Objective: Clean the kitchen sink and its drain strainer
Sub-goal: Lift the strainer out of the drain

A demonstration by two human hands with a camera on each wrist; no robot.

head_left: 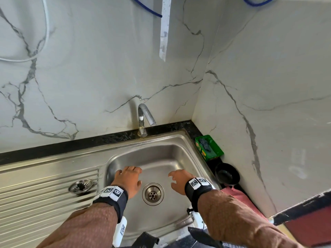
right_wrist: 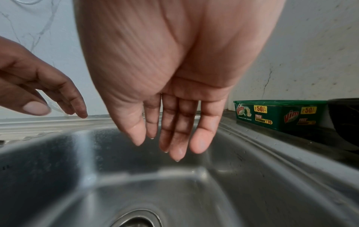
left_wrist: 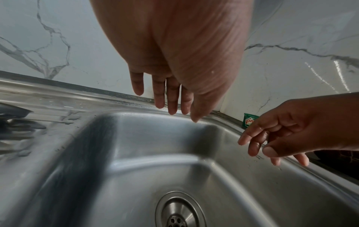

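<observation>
A stainless steel sink (head_left: 161,153) sits in the counter corner, with its open drain (head_left: 153,193) at the basin's middle. The drain strainer (head_left: 81,186) lies out of the drain on the ribbed draining board (head_left: 35,199) to the left. My left hand (head_left: 129,179) hovers over the basin left of the drain, fingers relaxed and empty (left_wrist: 170,98). My right hand (head_left: 179,181) hovers on the drain's other side, fingers hanging down loosely, wet and empty (right_wrist: 170,138). Neither hand touches the sink.
A chrome tap (head_left: 144,120) stands at the back rim. On the right counter are a green Vim dish-soap tub (head_left: 208,147) holding a dark scrubber, a black bowl (head_left: 227,174) and a pink cloth (head_left: 236,194). Marble walls close the back and right.
</observation>
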